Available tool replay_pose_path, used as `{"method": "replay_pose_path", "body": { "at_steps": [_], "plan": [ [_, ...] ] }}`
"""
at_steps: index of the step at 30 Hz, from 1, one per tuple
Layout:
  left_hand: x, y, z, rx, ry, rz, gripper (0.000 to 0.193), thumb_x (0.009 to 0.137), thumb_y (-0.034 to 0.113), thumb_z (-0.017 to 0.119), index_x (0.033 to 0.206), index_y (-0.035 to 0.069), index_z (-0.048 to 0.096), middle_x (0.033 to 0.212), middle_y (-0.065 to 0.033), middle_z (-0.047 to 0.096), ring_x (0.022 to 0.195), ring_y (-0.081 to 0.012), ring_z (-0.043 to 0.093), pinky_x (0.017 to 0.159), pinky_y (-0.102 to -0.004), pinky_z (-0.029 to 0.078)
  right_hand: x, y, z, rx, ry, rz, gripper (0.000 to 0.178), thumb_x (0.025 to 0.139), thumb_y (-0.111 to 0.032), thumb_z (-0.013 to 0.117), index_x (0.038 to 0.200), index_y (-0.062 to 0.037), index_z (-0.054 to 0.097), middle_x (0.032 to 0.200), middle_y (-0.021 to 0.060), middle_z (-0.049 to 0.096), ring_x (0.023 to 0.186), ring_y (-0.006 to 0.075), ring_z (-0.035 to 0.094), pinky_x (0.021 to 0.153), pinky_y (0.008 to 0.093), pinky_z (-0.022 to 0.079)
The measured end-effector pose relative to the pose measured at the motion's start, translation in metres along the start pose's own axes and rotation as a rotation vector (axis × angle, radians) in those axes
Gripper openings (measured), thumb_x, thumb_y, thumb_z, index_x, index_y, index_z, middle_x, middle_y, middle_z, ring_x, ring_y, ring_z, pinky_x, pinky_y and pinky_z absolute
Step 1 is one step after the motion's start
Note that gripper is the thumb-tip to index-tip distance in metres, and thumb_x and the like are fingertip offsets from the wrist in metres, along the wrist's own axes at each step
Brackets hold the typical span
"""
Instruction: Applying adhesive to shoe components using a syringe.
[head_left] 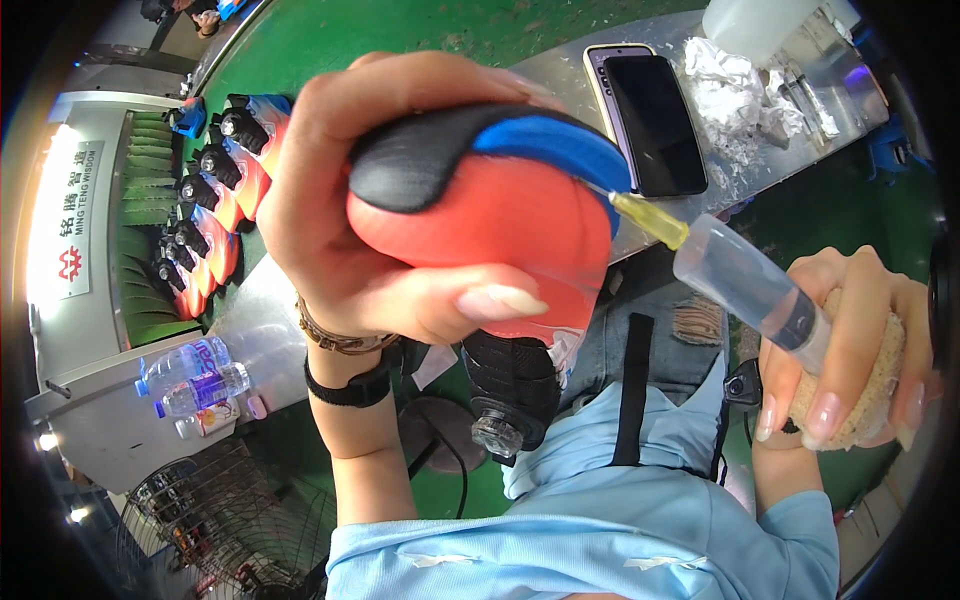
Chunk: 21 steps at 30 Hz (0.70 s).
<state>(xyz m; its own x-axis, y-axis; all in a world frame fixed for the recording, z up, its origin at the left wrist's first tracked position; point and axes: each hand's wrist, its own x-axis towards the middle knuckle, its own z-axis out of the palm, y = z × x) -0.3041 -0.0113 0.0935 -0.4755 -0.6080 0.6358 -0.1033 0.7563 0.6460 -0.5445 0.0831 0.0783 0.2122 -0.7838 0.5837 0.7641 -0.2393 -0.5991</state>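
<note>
My left hand (330,230) is wrapped round a coral-red shoe (480,230), held up close with its black and blue sole edge uppermost. A black part with a clear round dial hangs at the shoe's lower end. My right hand (845,340) is closed round a clear syringe (745,280) and a beige sponge (855,375) in the palm. The syringe slants up to the left, with clear liquid in its barrel and a yellow needle hub (650,221). Its thin needle reaches the line between the blue sole edge and the red upper; whether it touches I cannot tell.
On the metal bench behind lie a dark-screened phone (655,125), crumpled white tissue (725,90) and a white container (760,25). Several similar shoes (215,175) stand on a green rack at left. Plastic bottles (195,385) lie below them, above a wire-caged fan (220,520).
</note>
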Motion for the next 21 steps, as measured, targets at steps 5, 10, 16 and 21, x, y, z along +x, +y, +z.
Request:
{"method": "replay_pose_path", "body": {
  "at_steps": [5,10,16,21],
  "plan": [
    [-0.001,-0.008,0.002,0.000,0.108,-0.165,0.084,0.069,0.067,0.056,0.109,-0.005,0.043,0.093,-0.0249,0.057,0.079,-0.0268,0.060,0.068,-0.0334,0.052,-0.004,0.014,0.010,-0.086,0.268,0.060,0.023,0.089,-0.036,0.049,0.083,-0.0134,0.053,0.064,0.0118,0.059,0.043,0.0262,0.055,0.043,0.0299,0.050],
    [-0.009,-0.029,-0.012,-0.132,0.216,-0.088,0.074,0.071,0.052,0.065,0.109,-0.007,0.044,0.099,-0.0214,0.056,0.087,-0.0304,0.061,0.077,-0.0382,0.050,-0.014,0.034,0.001,-0.110,0.218,0.111,0.031,0.090,-0.042,0.043,0.092,-0.0122,0.050,0.067,0.0106,0.056,0.046,0.0226,0.054,0.045,0.0282,0.050],
    [-0.016,-0.041,-0.021,-0.031,0.271,-0.144,0.077,0.075,0.060,0.055,0.111,-0.007,0.044,0.103,-0.0202,0.055,0.091,-0.0293,0.058,0.079,-0.0387,0.048,-0.022,0.051,0.001,-0.127,0.282,0.182,0.037,0.091,-0.043,0.039,0.092,-0.0070,0.047,0.071,0.0138,0.053,0.053,0.0227,0.055,0.049,0.0304,0.051],
    [-0.022,-0.059,-0.032,-0.077,0.332,-0.161,0.071,0.079,0.060,0.049,0.111,-0.004,0.046,0.106,-0.0179,0.055,0.095,-0.0260,0.056,0.083,-0.0377,0.046,-0.041,0.059,0.004,0.063,0.495,0.285,0.066,0.081,-0.058,0.048,0.091,0.0065,0.055,0.081,0.0191,0.058,0.070,0.0260,0.060,0.063,0.0339,0.048]
  ]
}}
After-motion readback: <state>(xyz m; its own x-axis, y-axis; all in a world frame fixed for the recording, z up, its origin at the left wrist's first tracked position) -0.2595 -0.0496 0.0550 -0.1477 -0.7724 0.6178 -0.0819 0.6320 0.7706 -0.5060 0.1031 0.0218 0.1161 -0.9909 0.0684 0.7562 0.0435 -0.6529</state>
